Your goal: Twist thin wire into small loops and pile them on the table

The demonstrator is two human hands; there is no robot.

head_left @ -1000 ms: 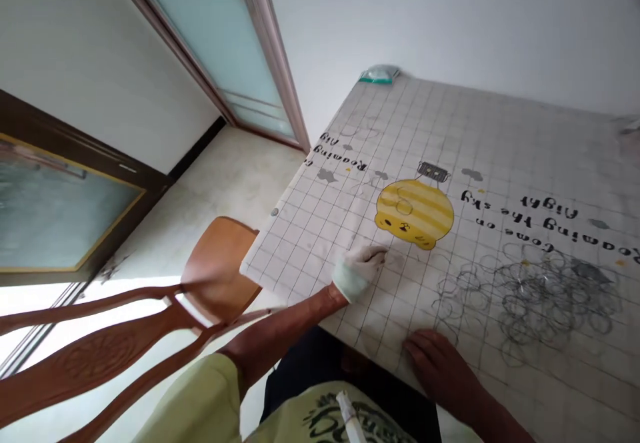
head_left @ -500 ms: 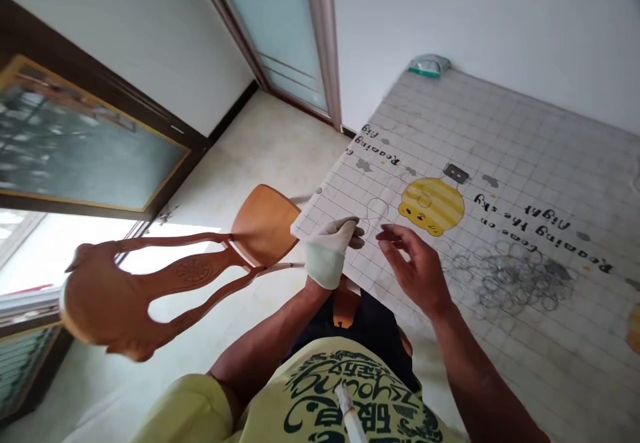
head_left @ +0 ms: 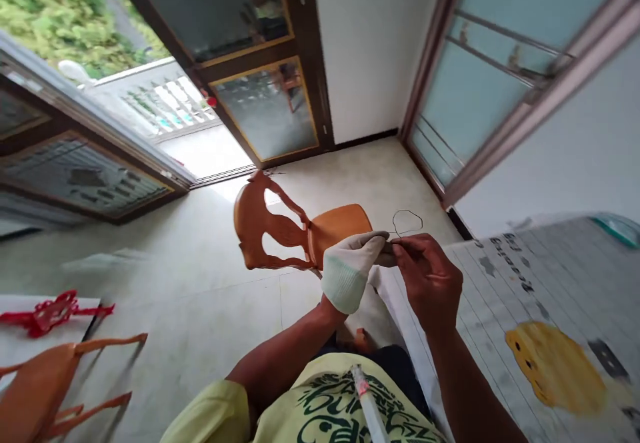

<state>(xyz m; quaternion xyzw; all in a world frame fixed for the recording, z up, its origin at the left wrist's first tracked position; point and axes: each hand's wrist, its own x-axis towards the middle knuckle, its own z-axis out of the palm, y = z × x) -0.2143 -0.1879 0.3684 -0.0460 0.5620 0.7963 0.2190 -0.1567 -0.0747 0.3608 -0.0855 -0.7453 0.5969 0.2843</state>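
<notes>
A thin dark wire loop [head_left: 422, 220] stands up between my hands, its tail running to my fingertips. My left hand [head_left: 353, 263], in a white glove with grey fingers, pinches the wire from the left. Close against it, my bare right hand [head_left: 431, 280] has its thumb and fingers pressed together at the loop's base. Both hands are over the near corner of a table covered by a checked cloth [head_left: 480, 310] with a yellow bear print.
A wooden chair [head_left: 345, 222] stands just beyond my left hand. Another wooden chair [head_left: 43, 383] is at the lower left, near a red ornament [head_left: 55, 313]. A packet [head_left: 620, 230] lies at the table's far edge. A cigarette [head_left: 367, 400] juts up below the camera.
My view has swung left toward the open doorway, and the wire tangle is out of frame. My right hand, apart before, has closed in beside the left on the wire, now raised off the cloth.
</notes>
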